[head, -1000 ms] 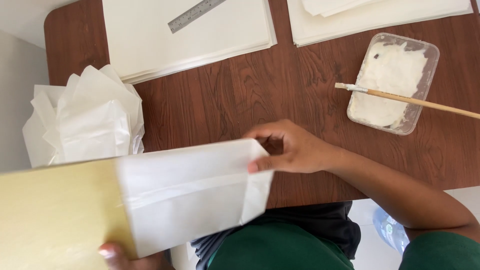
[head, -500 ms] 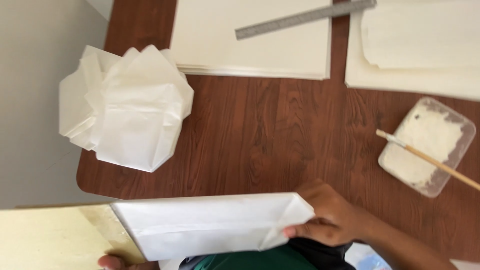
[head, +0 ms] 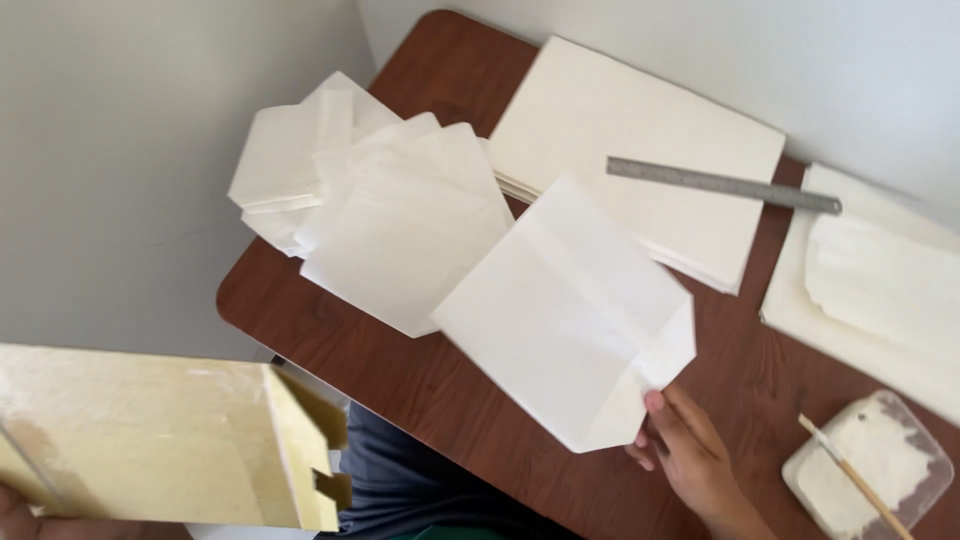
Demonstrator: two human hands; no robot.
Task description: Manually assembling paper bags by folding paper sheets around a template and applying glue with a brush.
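Observation:
My right hand (head: 685, 450) pinches the near corner of a white folded paper bag (head: 560, 310) and holds it above the brown table (head: 450, 400), just right of a pile of similar white paper bags (head: 370, 200). My left hand (head: 18, 515) shows only at the bottom left corner, gripping a long yellowish wooden block (head: 170, 440) that sticks out over my lap, off the table's edge.
A stack of cream paper sheets (head: 620, 130) lies at the back with a metal ruler (head: 720, 183) across it. More sheets (head: 880, 280) lie at the right. A clear tray of white paste (head: 870, 470) with a brush (head: 850, 475) sits at the near right. Grey wall surrounds the table.
The white bag has come off the wooden block. My right hand carried it up and right, over the table near the pile. The block stays in my left hand.

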